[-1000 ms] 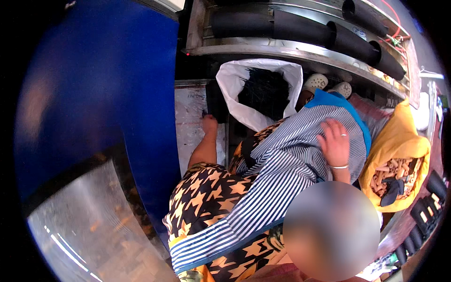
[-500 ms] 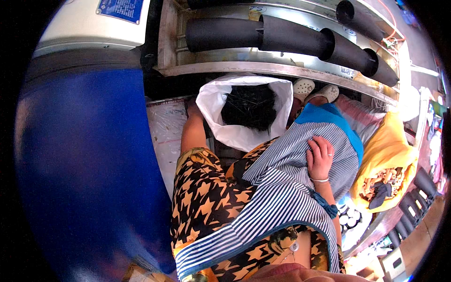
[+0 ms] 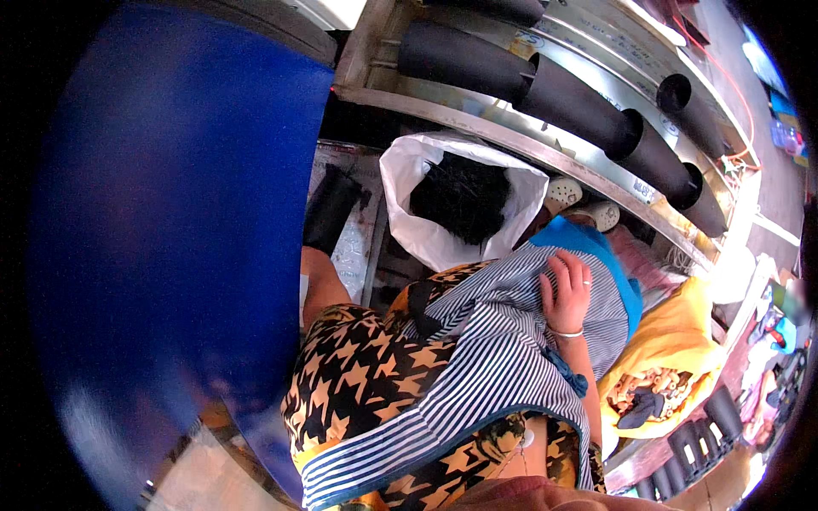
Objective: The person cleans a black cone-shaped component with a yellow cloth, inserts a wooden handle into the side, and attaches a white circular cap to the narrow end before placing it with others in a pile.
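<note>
Several right-hand fingers (image 3: 575, 274), slightly spread, touch the striped apron (image 3: 490, 349).

Black cylindrical piece (image 3: 331, 209), matte, slanted with its far end to the right; it lies left of the white bag (image 3: 397, 183), apart from it.

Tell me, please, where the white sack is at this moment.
In the head view, the white sack is just above centre, below the rack's front rail, immediately left of the pale clogs and right of the black tube.
</note>
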A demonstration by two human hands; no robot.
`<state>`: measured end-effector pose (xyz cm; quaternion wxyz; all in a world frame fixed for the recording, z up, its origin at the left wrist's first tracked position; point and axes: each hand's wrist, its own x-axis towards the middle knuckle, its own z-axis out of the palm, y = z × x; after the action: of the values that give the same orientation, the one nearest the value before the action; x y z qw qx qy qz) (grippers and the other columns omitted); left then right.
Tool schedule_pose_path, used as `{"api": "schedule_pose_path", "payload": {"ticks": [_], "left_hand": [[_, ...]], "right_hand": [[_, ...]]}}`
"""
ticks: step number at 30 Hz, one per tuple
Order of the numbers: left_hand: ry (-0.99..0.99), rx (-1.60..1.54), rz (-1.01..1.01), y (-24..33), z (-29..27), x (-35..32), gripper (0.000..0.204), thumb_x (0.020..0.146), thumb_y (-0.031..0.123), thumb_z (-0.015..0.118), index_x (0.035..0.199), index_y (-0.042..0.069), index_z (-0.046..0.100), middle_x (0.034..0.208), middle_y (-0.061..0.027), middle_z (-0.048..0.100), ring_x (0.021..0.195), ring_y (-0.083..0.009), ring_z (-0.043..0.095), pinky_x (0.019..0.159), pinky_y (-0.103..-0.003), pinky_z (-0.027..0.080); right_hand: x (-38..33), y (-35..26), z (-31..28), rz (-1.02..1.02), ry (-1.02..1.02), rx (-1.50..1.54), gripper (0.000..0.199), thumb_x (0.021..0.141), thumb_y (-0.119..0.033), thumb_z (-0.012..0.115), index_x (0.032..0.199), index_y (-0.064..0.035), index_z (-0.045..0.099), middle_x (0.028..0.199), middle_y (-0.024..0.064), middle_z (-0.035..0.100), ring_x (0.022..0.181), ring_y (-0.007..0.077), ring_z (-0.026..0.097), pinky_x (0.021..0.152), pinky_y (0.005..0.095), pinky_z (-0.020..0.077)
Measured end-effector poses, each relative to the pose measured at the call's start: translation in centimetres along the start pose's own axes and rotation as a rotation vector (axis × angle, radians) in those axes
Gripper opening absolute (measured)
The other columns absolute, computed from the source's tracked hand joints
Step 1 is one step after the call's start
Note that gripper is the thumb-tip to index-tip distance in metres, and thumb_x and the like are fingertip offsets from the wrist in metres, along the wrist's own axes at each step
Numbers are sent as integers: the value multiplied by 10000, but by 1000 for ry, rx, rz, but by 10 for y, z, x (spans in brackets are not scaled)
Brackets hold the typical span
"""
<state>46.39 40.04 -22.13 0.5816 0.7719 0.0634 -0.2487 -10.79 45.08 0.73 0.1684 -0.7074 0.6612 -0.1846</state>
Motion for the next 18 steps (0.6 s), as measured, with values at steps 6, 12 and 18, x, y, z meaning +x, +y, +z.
{"api": "schedule_pose_path", "payload": {"ticks": [6, 12, 18], "left_hand": [[-580, -326, -132, 33, 67, -4, 411, 980, 332, 528, 1256, 33, 586, 1245, -105, 625, 1097, -308, 613, 908, -427, 510], [-904, 114, -231, 75, 208, -220, 445, 966, 413, 579, 1203, 38, 623, 1170, -68, 662, 1055, -217, 625, 942, -355, 480], [-1249, 328, -580, -3, 234, -276, 428, 978, 396, 559, 1184, 27, 632, 1124, -73, 682, 977, -213, 651, 865, -350, 518]], "right_hand": [[59, -53, -16, -217, -4, 163, 474, 670, -192, 766, 1112, -86, 632, 1191, 80, 602, 1136, 304, 543, 953, 448, 413], [80, -91, -20, -269, 56, 60, 589, 706, -375, 744, 1252, -188, 624, 1314, 6, 577, 1355, 356, 374, 1128, 567, 201], [62, -74, -16, -66, 142, -172, 532, 714, -366, 746, 1216, -217, 652, 1250, -27, 604, 1381, 383, 326, 1098, 644, 157]]}}
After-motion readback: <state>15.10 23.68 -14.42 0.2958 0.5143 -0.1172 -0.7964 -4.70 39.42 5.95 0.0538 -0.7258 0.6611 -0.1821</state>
